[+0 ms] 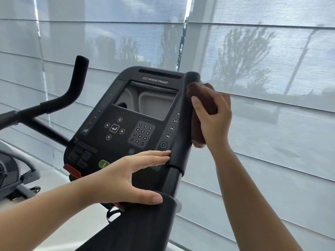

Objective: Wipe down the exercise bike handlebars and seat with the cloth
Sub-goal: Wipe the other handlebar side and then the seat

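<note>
A brown cloth [203, 98] is wrapped against the right upright handlebar [183, 124] of the black exercise bike, near its top. My right hand [213, 120] grips the cloth round the bar. My left hand [134, 176] is open with straight fingers, its fingertips at the lower part of that same bar and its thumb resting on the padded grip [163, 207] below. The left handlebar [78, 78] rises at the far left, untouched. The seat is out of view.
The bike's console [126, 127] with screen, keypad and a green button [103, 163] sits between the handlebars. Translucent window blinds [272, 124] fill the background close behind. Part of another machine [16, 174] stands on the floor at lower left.
</note>
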`<move>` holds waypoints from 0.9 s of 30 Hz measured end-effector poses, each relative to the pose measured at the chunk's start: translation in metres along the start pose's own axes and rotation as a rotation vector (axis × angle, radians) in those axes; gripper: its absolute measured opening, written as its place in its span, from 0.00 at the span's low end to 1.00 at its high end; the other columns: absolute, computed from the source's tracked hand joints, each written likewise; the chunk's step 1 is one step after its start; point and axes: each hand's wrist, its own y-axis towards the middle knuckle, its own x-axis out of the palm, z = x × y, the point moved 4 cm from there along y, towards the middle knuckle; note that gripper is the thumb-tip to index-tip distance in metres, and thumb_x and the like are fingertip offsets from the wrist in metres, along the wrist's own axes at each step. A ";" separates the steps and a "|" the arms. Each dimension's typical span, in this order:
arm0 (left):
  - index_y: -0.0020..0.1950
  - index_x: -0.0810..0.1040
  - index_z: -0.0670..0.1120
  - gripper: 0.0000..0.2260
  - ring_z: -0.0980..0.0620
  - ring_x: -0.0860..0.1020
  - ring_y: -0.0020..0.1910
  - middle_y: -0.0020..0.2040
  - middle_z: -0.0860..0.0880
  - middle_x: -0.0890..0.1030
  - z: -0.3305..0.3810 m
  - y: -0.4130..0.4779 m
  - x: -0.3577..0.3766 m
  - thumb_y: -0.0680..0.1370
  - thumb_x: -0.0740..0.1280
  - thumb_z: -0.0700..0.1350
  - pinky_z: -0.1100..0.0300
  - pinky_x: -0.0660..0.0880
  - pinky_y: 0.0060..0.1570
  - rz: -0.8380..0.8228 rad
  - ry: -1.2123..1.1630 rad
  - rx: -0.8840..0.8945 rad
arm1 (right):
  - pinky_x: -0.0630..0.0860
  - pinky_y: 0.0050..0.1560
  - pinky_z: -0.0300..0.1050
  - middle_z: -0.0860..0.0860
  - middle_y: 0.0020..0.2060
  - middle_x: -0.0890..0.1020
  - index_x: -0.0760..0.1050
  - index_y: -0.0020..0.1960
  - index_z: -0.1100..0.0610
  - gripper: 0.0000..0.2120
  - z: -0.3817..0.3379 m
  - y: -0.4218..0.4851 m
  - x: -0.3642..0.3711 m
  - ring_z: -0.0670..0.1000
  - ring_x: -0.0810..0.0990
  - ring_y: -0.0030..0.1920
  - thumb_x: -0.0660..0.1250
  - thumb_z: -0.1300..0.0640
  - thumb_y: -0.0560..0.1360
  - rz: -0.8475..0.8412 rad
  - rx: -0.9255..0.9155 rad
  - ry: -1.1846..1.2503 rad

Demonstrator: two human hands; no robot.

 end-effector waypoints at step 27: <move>0.67 0.70 0.49 0.40 0.66 0.64 0.66 0.68 0.60 0.67 0.000 0.003 0.003 0.58 0.70 0.63 0.59 0.61 0.69 0.055 -0.109 0.111 | 0.69 0.49 0.26 0.46 0.44 0.79 0.81 0.47 0.41 0.12 -0.075 -0.128 -0.034 0.39 0.78 0.49 0.73 0.50 0.64 -0.366 0.231 -0.222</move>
